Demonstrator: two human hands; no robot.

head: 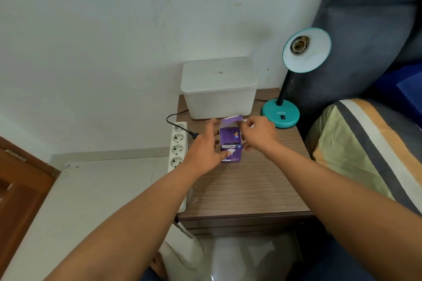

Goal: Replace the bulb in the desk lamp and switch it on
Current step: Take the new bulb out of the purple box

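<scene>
A purple bulb box stands upright on the wooden bedside table, its top flap lifted. My left hand grips the box's left side, thumb across its front. My right hand pinches the top flap at the box's right edge. The bulb itself is hidden inside. At the table's back right stands a teal desk lamp; its shade tilts toward me and the socket inside holds no bulb. A small black switch sits on the lamp's base.
A white lidded plastic bin stands at the back of the table. A white power strip runs along the table's left edge with a black plug in it. A bed with striped bedding lies to the right.
</scene>
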